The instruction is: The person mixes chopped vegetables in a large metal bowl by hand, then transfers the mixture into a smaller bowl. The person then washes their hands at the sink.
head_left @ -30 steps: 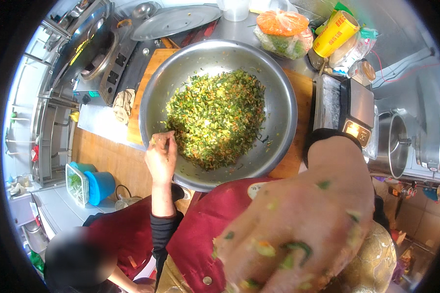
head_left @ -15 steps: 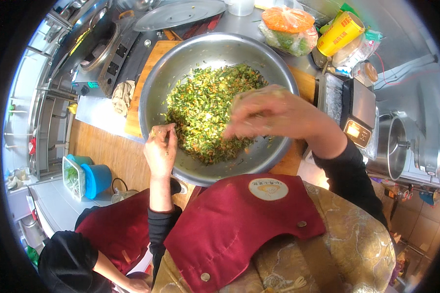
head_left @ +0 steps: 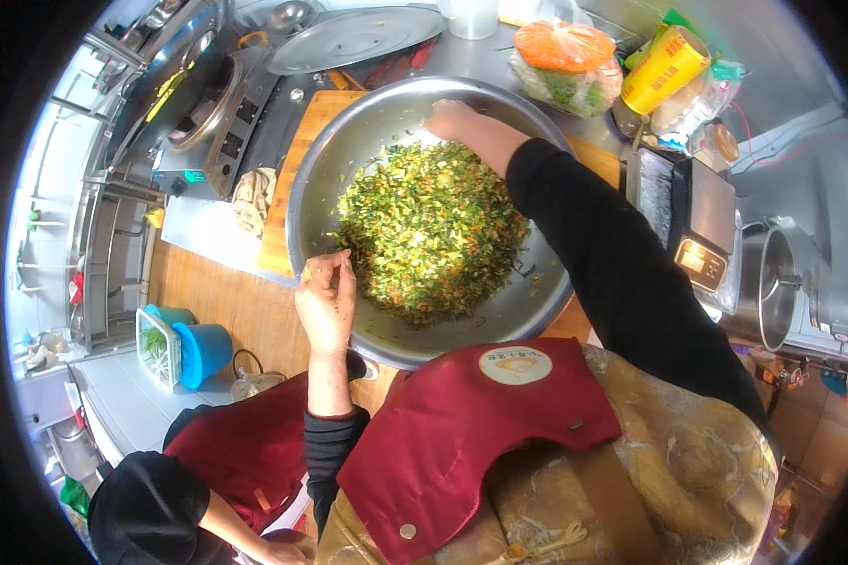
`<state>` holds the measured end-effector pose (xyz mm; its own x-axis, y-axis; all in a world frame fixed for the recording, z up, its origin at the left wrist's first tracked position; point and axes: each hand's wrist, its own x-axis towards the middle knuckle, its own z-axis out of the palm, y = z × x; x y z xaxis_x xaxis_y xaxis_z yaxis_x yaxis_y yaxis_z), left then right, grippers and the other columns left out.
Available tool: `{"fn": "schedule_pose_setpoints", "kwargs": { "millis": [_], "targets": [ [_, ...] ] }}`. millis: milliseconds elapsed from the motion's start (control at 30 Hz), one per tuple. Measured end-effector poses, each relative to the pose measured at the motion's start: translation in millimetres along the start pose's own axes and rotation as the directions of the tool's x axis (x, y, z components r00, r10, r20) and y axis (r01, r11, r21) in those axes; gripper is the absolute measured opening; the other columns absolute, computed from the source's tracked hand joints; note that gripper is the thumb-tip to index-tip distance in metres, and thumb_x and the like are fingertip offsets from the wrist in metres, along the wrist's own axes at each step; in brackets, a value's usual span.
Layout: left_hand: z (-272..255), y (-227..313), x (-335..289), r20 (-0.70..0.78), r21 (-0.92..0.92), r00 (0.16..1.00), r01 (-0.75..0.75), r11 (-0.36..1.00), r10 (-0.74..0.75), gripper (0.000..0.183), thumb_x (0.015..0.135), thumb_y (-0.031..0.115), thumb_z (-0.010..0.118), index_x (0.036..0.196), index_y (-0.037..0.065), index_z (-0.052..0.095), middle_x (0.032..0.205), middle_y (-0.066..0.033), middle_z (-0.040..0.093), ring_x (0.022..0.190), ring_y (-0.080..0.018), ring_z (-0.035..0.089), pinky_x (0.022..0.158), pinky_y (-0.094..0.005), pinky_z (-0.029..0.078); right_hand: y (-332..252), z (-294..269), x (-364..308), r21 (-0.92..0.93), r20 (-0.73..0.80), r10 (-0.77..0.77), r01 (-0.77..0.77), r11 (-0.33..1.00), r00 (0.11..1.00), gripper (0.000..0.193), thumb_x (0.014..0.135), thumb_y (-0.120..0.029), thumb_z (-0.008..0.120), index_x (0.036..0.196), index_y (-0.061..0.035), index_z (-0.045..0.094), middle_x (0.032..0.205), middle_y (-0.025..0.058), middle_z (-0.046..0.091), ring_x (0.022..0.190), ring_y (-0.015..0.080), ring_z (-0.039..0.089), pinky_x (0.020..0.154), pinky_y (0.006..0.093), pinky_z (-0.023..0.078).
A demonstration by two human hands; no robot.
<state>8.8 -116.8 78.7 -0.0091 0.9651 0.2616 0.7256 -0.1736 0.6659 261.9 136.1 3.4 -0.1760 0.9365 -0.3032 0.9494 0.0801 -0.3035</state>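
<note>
A wide metal mixing bowl [head_left: 313, 188] holds a mound of finely chopped green vegetables with orange and pale bits [head_left: 429, 231]. My left hand [head_left: 327, 294] grips the bowl's near-left rim, thumb and fingers closed over the edge, with food scraps stuck to the skin. My right hand [head_left: 454, 121] reaches to the bowl's far inner wall, just beyond the mound. Its fingers point down and are mostly hidden, so whether they hold anything does not show.
Under the bowl lies a wooden board [head_left: 303, 155]. Bagged vegetables [head_left: 565, 80], a yellow roll [head_left: 666, 71] and a digital scale [head_left: 707, 212] stand to the right. A wok [head_left: 165, 99] and a cloth [head_left: 252, 200] are on the left. Another person [head_left: 226, 452] is at lower left.
My right hand has moved from above the mound's right side to the bowl's far wall, arm stretched out. My left hand keeps its grip on the rim. The whole view has shifted slightly.
</note>
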Motion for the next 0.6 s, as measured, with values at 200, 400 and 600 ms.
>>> {"fn": "schedule_pose_setpoints", "kwargs": {
  "millis": [200,400,600],
  "targets": [
    [-2,-8,3,-0.073,-0.022,0.997,0.016,1.0,-0.018,0.013,0.086,0.007,0.061,0.097,0.002,0.066,0.089,-0.013,0.066,0.075,-0.0226,0.065,0.07,-0.0323,0.051,-114,43,7,0.092,0.088,-0.182,0.174,0.98,0.979,0.032,0.082,-0.029,0.056,0.105,-0.0111,0.069,0.109,0.0122,0.066,0.101,0.0314,0.063,0.088,0.0401,0.049],
    [0,-16,7,-0.135,-0.223,0.967,0.182,0.958,-0.215,0.017,0.088,0.012,0.061,0.101,0.001,0.065,0.087,-0.0104,0.066,0.067,-0.0165,0.062,0.064,-0.0288,0.051,-169,73,-136,-0.257,0.486,-0.507,0.671,0.695,0.712,0.03,0.087,-0.027,0.055,0.104,-0.0067,0.069,0.126,0.0148,0.057,0.122,0.0257,0.048,0.103,0.0394,0.035],
    [-2,-17,3,-0.105,-0.131,0.984,0.133,0.982,-0.147,0.016,0.088,0.011,0.061,0.101,0.003,0.067,0.083,-0.0089,0.065,0.069,-0.0144,0.061,0.065,-0.0282,0.05,-53,36,-190,0.045,0.484,-0.847,0.96,0.275,0.22,0.023,0.082,-0.028,0.061,0.1,-0.0202,0.072,0.138,0.0037,0.049,0.139,0.0309,0.026,0.114,0.0551,0.007]
  ]
}}
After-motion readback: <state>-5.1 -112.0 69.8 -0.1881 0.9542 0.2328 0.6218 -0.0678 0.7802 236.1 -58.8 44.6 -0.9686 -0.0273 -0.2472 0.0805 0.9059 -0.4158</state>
